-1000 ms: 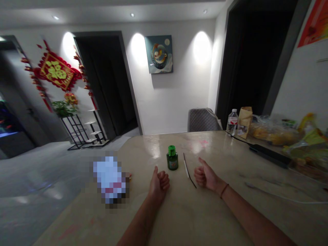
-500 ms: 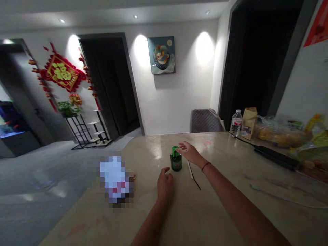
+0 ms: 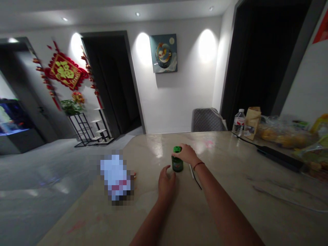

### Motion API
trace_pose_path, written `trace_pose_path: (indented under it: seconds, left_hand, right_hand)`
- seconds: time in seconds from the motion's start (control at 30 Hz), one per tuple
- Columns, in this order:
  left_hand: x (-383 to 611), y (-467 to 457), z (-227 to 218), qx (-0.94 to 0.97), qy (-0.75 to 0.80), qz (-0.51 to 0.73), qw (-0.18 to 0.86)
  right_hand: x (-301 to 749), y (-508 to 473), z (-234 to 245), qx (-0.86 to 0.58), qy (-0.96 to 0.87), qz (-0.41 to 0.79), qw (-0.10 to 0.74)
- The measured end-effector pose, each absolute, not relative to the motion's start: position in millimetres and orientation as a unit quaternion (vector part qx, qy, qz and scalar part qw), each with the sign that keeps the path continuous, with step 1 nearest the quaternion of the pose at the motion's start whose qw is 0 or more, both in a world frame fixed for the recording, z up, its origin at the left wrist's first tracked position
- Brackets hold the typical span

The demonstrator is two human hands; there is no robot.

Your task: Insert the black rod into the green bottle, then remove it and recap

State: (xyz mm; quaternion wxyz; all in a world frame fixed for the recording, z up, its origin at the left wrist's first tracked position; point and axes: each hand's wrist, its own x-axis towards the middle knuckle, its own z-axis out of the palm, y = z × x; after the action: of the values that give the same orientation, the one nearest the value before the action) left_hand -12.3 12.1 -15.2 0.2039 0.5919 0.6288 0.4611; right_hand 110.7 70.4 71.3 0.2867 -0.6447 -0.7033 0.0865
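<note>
A small dark green bottle [image 3: 177,165] with a bright green cap stands upright on the table. My right hand [image 3: 188,153] is wrapped round its upper part from the right, thumb in front, and partly covers the neck and cap. Just in front of the bottle, to its left, my left hand [image 3: 166,181] rests low over the tabletop, thumb and fingers apart, holding nothing. A thin white-and-black stick-like item [image 3: 195,178] lies to the right of the bottle, partly behind my right wrist.
On the marble-patterned table [image 3: 210,208], a blurred-out pale object [image 3: 115,177] sits to the left. At the right stand a water bottle [image 3: 238,123] and a paper bag [image 3: 252,123], near plastic bags [image 3: 284,131] and a long black object [image 3: 279,158]. A grey chair [image 3: 208,119] is behind.
My right hand has come down from beside the cap and closed round the bottle's top. My left hand stays nearly in place. The view has shifted slightly.
</note>
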Motion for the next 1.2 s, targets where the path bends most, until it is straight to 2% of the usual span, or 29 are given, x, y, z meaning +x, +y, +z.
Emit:
trace_pose_path:
  seconds: [0.13, 0.33, 0.53, 0.63, 0.73, 0.9, 1.2]
  left_hand:
    - [-11, 12, -16, 0.615, 0.625, 0.443, 0.188]
    - [-10, 8, -12, 0.644, 0.595, 0.428, 0.219]
    - [-8, 8, -10, 0.645, 0.598, 0.413, 0.235]
    - [-6, 6, -8, 0.658, 0.612, 0.38, 0.219]
    - [-5, 5, -5, 0.664, 0.627, 0.355, 0.202]
    - [-5, 3, -2, 0.668, 0.632, 0.341, 0.194]
    - [-6, 4, -4, 0.667, 0.624, 0.352, 0.205]
  right_hand:
    - [113, 61, 75, -0.648, -0.704, 0.072, 0.282]
    - [115, 44, 79, -0.641, -0.714, 0.067, 0.275]
    - [117, 32, 89, -0.631, -0.735, 0.083, 0.235]
    - [116, 28, 96, -0.613, -0.737, 0.101, 0.267]
    - [115, 23, 102, -0.615, -0.722, 0.068, 0.311]
    - [114, 20, 106, -0.63, -0.74, 0.042, 0.231]
    - [111, 17, 104, -0.609, -0.768, 0.014, 0.201]
